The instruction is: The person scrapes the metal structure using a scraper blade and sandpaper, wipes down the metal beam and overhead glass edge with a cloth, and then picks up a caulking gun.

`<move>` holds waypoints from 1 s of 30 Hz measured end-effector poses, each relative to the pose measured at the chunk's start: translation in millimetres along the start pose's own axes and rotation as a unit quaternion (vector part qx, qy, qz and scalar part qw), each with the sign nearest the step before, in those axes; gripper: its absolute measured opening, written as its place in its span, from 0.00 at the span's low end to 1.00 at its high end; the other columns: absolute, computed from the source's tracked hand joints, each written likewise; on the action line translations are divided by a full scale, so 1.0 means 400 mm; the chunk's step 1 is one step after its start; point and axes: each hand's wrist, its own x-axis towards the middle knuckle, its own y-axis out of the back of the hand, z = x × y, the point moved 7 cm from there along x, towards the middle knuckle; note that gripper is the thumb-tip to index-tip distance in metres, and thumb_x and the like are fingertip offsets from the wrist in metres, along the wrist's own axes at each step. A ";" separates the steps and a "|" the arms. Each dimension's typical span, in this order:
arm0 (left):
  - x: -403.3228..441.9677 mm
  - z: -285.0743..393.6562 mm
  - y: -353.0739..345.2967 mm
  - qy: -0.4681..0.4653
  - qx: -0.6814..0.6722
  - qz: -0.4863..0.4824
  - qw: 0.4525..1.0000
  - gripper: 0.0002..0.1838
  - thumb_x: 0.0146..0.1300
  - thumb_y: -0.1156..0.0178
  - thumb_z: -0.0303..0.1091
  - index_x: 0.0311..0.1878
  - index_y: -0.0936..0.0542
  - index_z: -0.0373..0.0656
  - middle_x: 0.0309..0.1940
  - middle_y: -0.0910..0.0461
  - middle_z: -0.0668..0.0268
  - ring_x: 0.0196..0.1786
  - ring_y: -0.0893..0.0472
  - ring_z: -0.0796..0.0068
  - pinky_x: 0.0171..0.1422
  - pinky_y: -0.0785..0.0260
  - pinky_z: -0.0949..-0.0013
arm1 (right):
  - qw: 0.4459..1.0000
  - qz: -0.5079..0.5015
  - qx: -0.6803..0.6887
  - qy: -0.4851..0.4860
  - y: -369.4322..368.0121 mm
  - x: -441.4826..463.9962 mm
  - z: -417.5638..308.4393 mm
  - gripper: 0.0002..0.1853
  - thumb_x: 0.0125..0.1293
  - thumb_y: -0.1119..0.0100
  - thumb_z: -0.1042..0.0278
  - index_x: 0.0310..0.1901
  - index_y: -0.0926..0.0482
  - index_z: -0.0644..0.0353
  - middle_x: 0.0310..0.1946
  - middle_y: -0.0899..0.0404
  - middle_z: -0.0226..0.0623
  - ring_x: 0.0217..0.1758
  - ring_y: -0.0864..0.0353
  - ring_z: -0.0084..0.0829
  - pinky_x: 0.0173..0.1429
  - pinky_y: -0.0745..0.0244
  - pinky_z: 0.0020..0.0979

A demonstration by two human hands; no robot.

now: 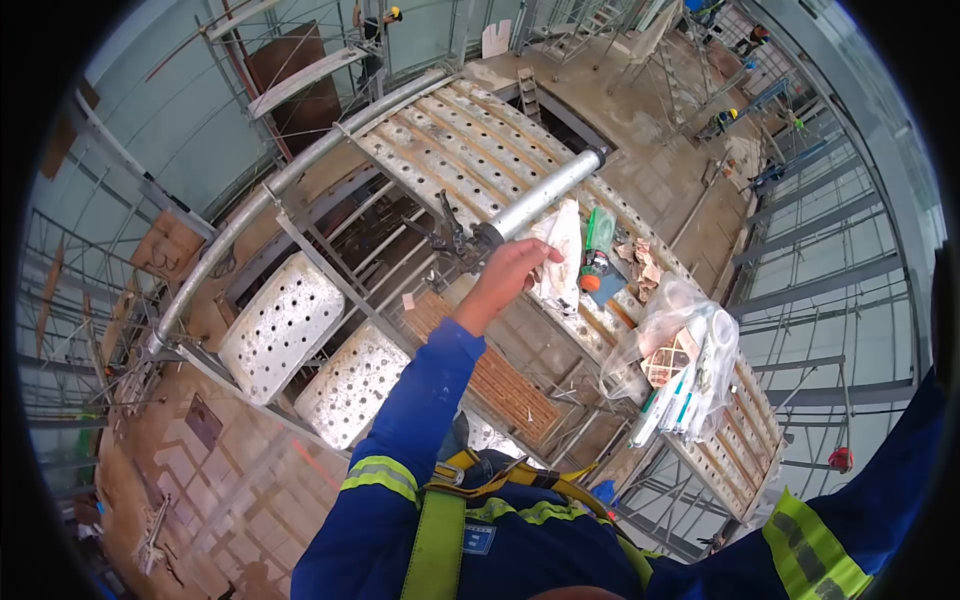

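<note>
My left hand (515,275) is closed, its fingertips pinching the edge of a white rag (562,245) that lies on a perforated metal scaffold plank. Just beyond my wrist rests a caulking gun (545,195) with a silver barrel and black end caps; its dark trigger end (450,240) points left. Right of the rag is a clear green bottle (598,235) with an orange cap. A clear plastic bag (690,370) holding white tubes sits farther right. My right sleeve (830,540) reaches out past the right edge, and that hand is out of view.
Crumpled brownish scraps (640,268) lie beside the bottle. A curved metal guardrail (270,190) runs along the left of the platform. Open gaps between the planks (440,150) show the floor far below. Workers (717,124) and scaffolding stand down there.
</note>
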 end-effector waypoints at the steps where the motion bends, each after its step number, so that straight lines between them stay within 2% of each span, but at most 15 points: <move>1: 0.023 0.016 -0.007 0.015 -0.012 -0.013 1.000 0.15 0.76 0.47 0.41 0.52 0.13 0.46 0.38 0.15 0.73 0.33 0.24 0.86 0.38 0.32 0.78 | 1.000 0.014 -0.009 0.009 0.028 0.004 -0.004 0.17 0.78 0.46 0.56 0.51 0.17 0.60 0.46 0.14 0.42 0.46 0.16 0.34 0.54 0.24 0.36; 3: 0.042 0.005 -0.012 0.038 -0.021 -0.031 0.999 0.15 0.76 0.47 0.40 0.52 0.13 0.47 0.38 0.16 0.73 0.34 0.22 0.85 0.37 0.31 0.78 | 0.999 0.037 -0.025 0.018 0.078 0.001 -0.017 0.16 0.78 0.46 0.56 0.51 0.17 0.61 0.46 0.14 0.42 0.46 0.16 0.34 0.53 0.24 0.35; 4: 0.041 0.024 0.020 -0.052 0.138 0.052 0.988 0.15 0.76 0.47 0.39 0.53 0.14 0.47 0.40 0.16 0.72 0.35 0.21 0.84 0.37 0.30 0.78 | 0.998 0.047 -0.032 0.024 0.096 0.005 -0.022 0.16 0.78 0.46 0.56 0.51 0.17 0.61 0.46 0.14 0.41 0.46 0.16 0.34 0.53 0.24 0.35; 6: -0.002 0.022 0.059 -0.045 0.193 0.161 0.967 0.13 0.75 0.45 0.37 0.54 0.15 0.49 0.52 0.17 0.65 0.43 0.17 0.79 0.37 0.27 0.75 | 0.996 0.069 -0.048 0.042 0.119 0.014 -0.039 0.16 0.77 0.45 0.57 0.51 0.17 0.61 0.46 0.14 0.41 0.45 0.16 0.33 0.53 0.24 0.35; 7: -0.038 0.008 0.061 -0.042 0.198 0.154 0.967 0.13 0.75 0.45 0.37 0.54 0.15 0.49 0.52 0.17 0.65 0.43 0.17 0.79 0.37 0.27 0.75 | 0.994 0.080 -0.054 0.054 0.141 0.022 -0.051 0.16 0.77 0.45 0.57 0.51 0.17 0.61 0.46 0.14 0.41 0.45 0.16 0.33 0.53 0.24 0.35; 13: -0.256 -0.222 0.102 0.131 -0.073 0.184 0.971 0.14 0.74 0.45 0.37 0.55 0.18 0.43 0.54 0.19 0.63 0.49 0.19 0.72 0.37 0.26 0.72 | 0.959 0.169 -0.115 0.198 0.243 0.158 -0.153 0.15 0.77 0.43 0.57 0.51 0.16 0.61 0.46 0.14 0.40 0.44 0.16 0.31 0.52 0.24 0.33; 14: -0.285 -0.235 0.088 0.138 -0.277 0.182 0.933 0.14 0.74 0.45 0.37 0.56 0.18 0.42 0.52 0.17 0.63 0.46 0.17 0.72 0.38 0.25 0.72 | 0.944 0.192 -0.127 0.236 0.268 0.200 -0.181 0.15 0.77 0.43 0.57 0.51 0.16 0.61 0.46 0.14 0.40 0.44 0.16 0.31 0.52 0.24 0.33; 15: -0.320 -0.246 0.078 0.136 -0.470 0.176 0.854 0.14 0.75 0.46 0.37 0.56 0.18 0.41 0.50 0.15 0.64 0.42 0.16 0.71 0.39 0.25 0.72 | 0.927 0.214 -0.139 0.274 0.294 0.243 -0.211 0.15 0.77 0.43 0.58 0.51 0.16 0.61 0.46 0.14 0.40 0.44 0.16 0.31 0.51 0.24 0.33; 16: -0.322 -0.252 0.081 0.124 -0.525 0.155 0.828 0.17 0.74 0.46 0.40 0.60 0.22 0.42 0.51 0.18 0.64 0.42 0.20 0.68 0.40 0.27 0.71 | 0.905 0.243 -0.154 0.312 0.321 0.297 -0.247 0.15 0.77 0.43 0.58 0.51 0.16 0.61 0.46 0.14 0.40 0.44 0.16 0.31 0.51 0.24 0.32; 22: -0.324 -0.120 0.086 0.066 -0.563 0.099 0.818 0.16 0.75 0.47 0.40 0.58 0.20 0.42 0.47 0.17 0.64 0.41 0.20 0.68 0.38 0.27 0.71 | 0.813 0.356 -0.174 0.427 0.361 0.765 -0.454 0.15 0.77 0.41 0.58 0.51 0.16 0.61 0.46 0.14 0.39 0.43 0.15 0.29 0.50 0.23 0.31; 25: -0.359 -0.081 0.094 0.057 -0.557 0.114 0.821 0.14 0.76 0.46 0.38 0.56 0.20 0.41 0.41 0.17 0.66 0.38 0.21 0.72 0.37 0.27 0.72 | 0.889 0.279 -0.092 0.351 0.107 0.879 -0.319 0.14 0.76 0.40 0.59 0.51 0.16 0.61 0.46 0.14 0.39 0.42 0.15 0.29 0.50 0.23 0.30; 26: -0.382 -0.095 0.122 0.053 -0.512 0.142 0.845 0.13 0.77 0.46 0.36 0.56 0.20 0.41 0.38 0.18 0.68 0.35 0.21 0.76 0.34 0.29 0.75 | 0.925 0.247 -0.004 0.288 -0.028 0.817 -0.190 0.12 0.75 0.36 0.65 0.47 0.17 0.68 0.35 0.17 0.33 0.34 0.27 0.16 0.42 0.32 0.18; 27: -0.423 -0.112 0.158 0.054 -0.465 0.178 0.865 0.12 0.77 0.45 0.34 0.56 0.20 0.41 0.35 0.19 0.70 0.32 0.22 0.80 0.30 0.30 0.78 | 0.959 0.191 0.142 0.154 -0.150 0.769 -0.027 0.13 0.73 0.34 0.62 0.44 0.15 0.67 0.30 0.20 0.26 0.34 0.24 0.17 0.40 0.30 0.23; 28: -0.475 -0.107 0.188 0.077 -0.472 0.198 0.855 0.11 0.77 0.45 0.32 0.57 0.22 0.42 0.29 0.25 0.74 0.23 0.28 0.86 0.22 0.36 0.82 | 0.979 0.121 0.160 -0.019 -0.250 0.700 0.135 0.13 0.74 0.35 0.62 0.45 0.16 0.66 0.25 0.23 0.25 0.30 0.29 0.13 0.36 0.35 0.19; 30: -0.592 -0.126 0.278 0.058 -0.498 0.205 0.840 0.11 0.78 0.47 0.30 0.58 0.23 0.41 0.21 0.33 0.75 0.16 0.36 0.86 0.15 0.43 0.81 | 0.970 0.078 0.166 -0.157 -0.355 0.540 0.308 0.13 0.75 0.37 0.63 0.45 0.16 0.67 0.23 0.26 0.25 0.26 0.30 0.14 0.30 0.34 0.22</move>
